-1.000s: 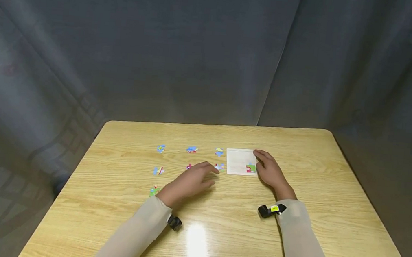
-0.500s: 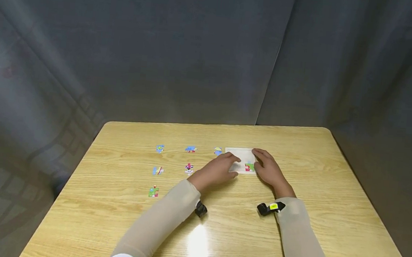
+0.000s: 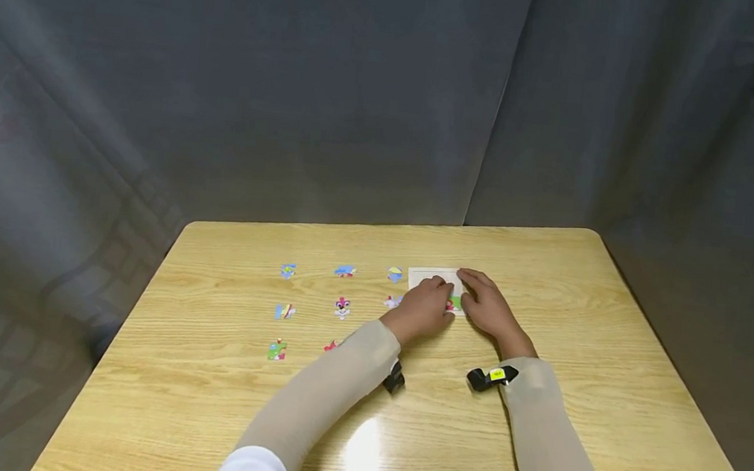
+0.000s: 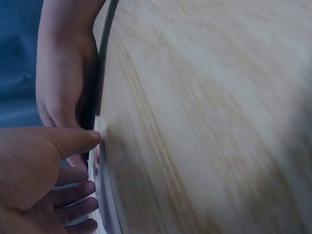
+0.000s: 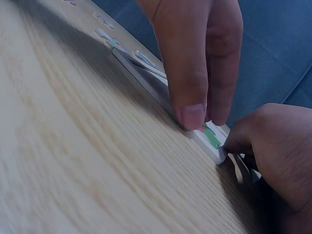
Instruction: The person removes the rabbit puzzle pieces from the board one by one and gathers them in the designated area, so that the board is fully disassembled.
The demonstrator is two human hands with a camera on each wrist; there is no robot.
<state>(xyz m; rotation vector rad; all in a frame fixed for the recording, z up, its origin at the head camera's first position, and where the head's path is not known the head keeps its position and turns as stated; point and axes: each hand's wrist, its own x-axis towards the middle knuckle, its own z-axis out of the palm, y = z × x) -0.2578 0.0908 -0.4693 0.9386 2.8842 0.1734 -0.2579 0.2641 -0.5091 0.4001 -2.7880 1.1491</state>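
Observation:
A small white puzzle tray (image 3: 420, 275) lies flat on the table. In its near right corner sits a green and red jigsaw piece (image 3: 456, 301), mostly covered by my left hand (image 3: 426, 309). The left fingers reach down at this piece, and the right wrist view shows the thumb (image 5: 192, 116) at the tray's near edge. In the left wrist view the other fingers (image 4: 73, 195) extend loosely over the tray. My right hand (image 3: 488, 305) rests along the tray's right side, its fingers stretched toward the far corner and its thumb at the edge.
Several loose jigsaw pieces lie in rows left of the tray, among them a pink character piece (image 3: 342, 305), a blue and yellow piece (image 3: 394, 274) and a green one (image 3: 277, 350). A red piece (image 3: 331, 345) shows beside the left sleeve. A dark curtain (image 3: 334, 112) hangs behind the table.
My left hand has moved right, from beside the tray to the jigsaw piece in its corner. The right hand stays at the tray's right edge. The camera view has shifted slightly.

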